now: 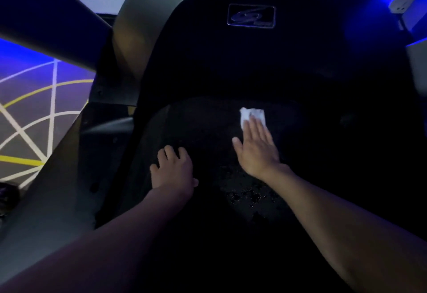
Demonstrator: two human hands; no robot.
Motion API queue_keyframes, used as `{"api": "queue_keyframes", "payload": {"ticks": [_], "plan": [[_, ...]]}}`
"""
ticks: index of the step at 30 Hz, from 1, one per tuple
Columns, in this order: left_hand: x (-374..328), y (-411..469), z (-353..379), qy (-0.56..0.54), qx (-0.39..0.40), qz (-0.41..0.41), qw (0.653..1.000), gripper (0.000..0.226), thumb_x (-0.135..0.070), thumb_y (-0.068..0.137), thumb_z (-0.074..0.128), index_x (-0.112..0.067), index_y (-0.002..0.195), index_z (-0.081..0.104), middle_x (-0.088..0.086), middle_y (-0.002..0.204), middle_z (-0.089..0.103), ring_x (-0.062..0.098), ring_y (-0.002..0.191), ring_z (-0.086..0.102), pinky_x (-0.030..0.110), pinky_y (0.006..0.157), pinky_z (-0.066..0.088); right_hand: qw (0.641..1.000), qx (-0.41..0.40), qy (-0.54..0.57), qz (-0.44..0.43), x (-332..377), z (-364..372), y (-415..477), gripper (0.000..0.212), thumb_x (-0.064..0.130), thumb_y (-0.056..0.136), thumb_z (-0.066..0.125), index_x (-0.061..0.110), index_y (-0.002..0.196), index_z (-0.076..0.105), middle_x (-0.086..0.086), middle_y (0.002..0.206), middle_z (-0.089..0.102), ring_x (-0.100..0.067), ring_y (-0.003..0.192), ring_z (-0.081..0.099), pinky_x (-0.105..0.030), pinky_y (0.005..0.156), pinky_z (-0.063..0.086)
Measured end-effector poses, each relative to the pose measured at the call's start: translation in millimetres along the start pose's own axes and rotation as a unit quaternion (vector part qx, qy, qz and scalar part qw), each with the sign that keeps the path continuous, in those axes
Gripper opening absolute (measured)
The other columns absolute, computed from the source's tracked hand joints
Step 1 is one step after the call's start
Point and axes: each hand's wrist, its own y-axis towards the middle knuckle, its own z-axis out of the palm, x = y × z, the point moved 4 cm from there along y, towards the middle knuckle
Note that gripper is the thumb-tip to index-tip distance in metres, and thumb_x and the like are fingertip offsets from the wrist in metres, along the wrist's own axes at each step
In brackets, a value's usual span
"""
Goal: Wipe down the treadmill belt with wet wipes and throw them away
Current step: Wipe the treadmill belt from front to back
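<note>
My right hand [256,151] lies flat, fingers straight and together, pressing a white wet wipe [250,115] onto the dark treadmill belt [203,126] near its front edge, where the black motor cover [231,61] begins. My left hand [174,168] rests on the belt toward its left edge, fingers loosely bent, holding nothing. Wet speckles [249,197] shine on the belt near my right wrist.

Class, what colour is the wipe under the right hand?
The wipe is white; head view.

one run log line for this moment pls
stage: wiping | right hand: flat, pressing wet wipe onto treadmill belt | left hand: resting on treadmill belt, holds nothing | wet wipe: not yet thrown away
</note>
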Motion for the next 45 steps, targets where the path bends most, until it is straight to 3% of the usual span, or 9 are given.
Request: {"api": "queue_keyframes", "payload": {"ticks": [6, 12, 15, 21, 25, 30, 34, 39, 45], "plan": [[15, 0, 2, -0.042, 0.017, 0.028, 0.999, 0.093, -0.052, 0.082, 0.069, -0.008, 0.148, 0.02, 0.012, 0.161, 0.009, 0.025, 0.149, 0.012, 0.042, 0.114, 0.029, 0.983, 0.035, 0.007, -0.177, 43, 5, -10, 0.071, 0.055, 0.1, 0.009, 0.014, 0.154, -0.012, -0.002, 0.16, -0.025, -0.013, 0.145, -0.028, -0.037, 0.121, -0.01], [30, -6, 6, -0.053, 0.095, 0.084, 0.991, 0.121, -0.043, 0.078, 0.078, -0.009, 0.154, -0.01, 0.009, 0.161, -0.022, 0.022, 0.15, -0.012, 0.039, 0.121, 0.018, 0.997, 0.013, 0.02, -0.079, 55, 0, 2, 0.071, 0.052, 0.102, 0.012, 0.009, 0.154, -0.01, -0.008, 0.161, -0.019, -0.02, 0.147, -0.022, -0.037, 0.121, -0.012], [31, -12, 7, -0.056, 0.065, 0.073, 0.994, 0.118, -0.039, 0.079, 0.077, -0.01, 0.154, -0.009, 0.008, 0.161, -0.021, 0.022, 0.15, -0.014, 0.037, 0.121, 0.017, 0.968, 0.007, -0.019, -0.251, 83, 6, -16, 0.071, 0.05, 0.102, 0.018, 0.012, 0.155, -0.01, -0.005, 0.162, -0.016, -0.016, 0.147, -0.022, -0.036, 0.121, -0.011], [32, -17, 6, -0.018, 0.042, -0.019, 0.999, 0.12, -0.05, 0.077, 0.076, -0.009, 0.155, -0.006, 0.023, 0.16, -0.009, 0.037, 0.149, -0.007, 0.044, 0.119, 0.014, 0.999, -0.002, 0.022, -0.047, 63, 3, 21, 0.07, 0.05, 0.102, 0.013, 0.009, 0.155, -0.008, -0.008, 0.162, -0.018, -0.019, 0.148, -0.02, -0.038, 0.121, -0.009], [45, -13, 7, -0.069, 0.028, -0.006, 0.997, 0.129, -0.056, 0.067, 0.08, -0.003, 0.153, 0.001, 0.015, 0.162, -0.002, 0.027, 0.15, -0.004, 0.039, 0.121, 0.016, 0.972, 0.017, -0.007, -0.235, 99, 10, 8, 0.07, 0.052, 0.102, 0.013, 0.011, 0.155, -0.008, -0.007, 0.162, -0.016, -0.019, 0.148, -0.021, -0.038, 0.122, -0.007], [52, -16, 14, -0.124, 0.042, 0.032, 0.991, 0.131, -0.057, 0.069, 0.078, -0.004, 0.154, -0.008, 0.012, 0.161, -0.018, 0.025, 0.149, -0.017, 0.039, 0.123, 0.006, 0.995, -0.023, -0.013, -0.092, 106, 9, 31, 0.07, 0.05, 0.102, 0.014, 0.009, 0.155, -0.007, -0.01, 0.163, -0.012, -0.021, 0.149, -0.017, -0.039, 0.122, -0.008], [66, -28, 22, -0.099, 0.043, 0.058, 0.992, 0.134, -0.06, 0.068, 0.077, -0.009, 0.154, -0.012, 0.005, 0.161, -0.024, 0.019, 0.148, -0.02, 0.034, 0.123, 0.004, 0.948, 0.005, 0.0, -0.319, 160, 17, 13, 0.065, 0.045, 0.104, 0.02, 0.011, 0.156, 0.001, -0.005, 0.164, -0.005, -0.017, 0.15, -0.01, -0.034, 0.12, -0.007], [65, -40, 24, -0.119, 0.022, 0.038, 0.992, 0.123, -0.053, 0.067, 0.082, -0.01, 0.154, 0.007, 0.003, 0.163, -0.009, 0.018, 0.15, -0.005, 0.034, 0.121, 0.017, 0.98, -0.05, 0.042, -0.187, 171, 15, 46, 0.067, 0.042, 0.101, 0.02, 0.005, 0.155, 0.006, -0.012, 0.164, -0.001, -0.021, 0.151, -0.007, -0.04, 0.122, -0.004], [62, -42, 20, -0.143, 0.033, -0.006, 0.989, 0.105, -0.039, 0.062, 0.088, -0.013, 0.142, 0.025, -0.002, 0.163, 0.001, 0.012, 0.15, 0.001, 0.032, 0.113, 0.032, 0.935, 0.029, 0.026, -0.353, 174, 9, 46, 0.06, 0.04, 0.104, 0.021, 0.016, 0.156, 0.005, 0.001, 0.165, -0.002, -0.01, 0.15, -0.006, -0.035, 0.121, -0.005]]}}
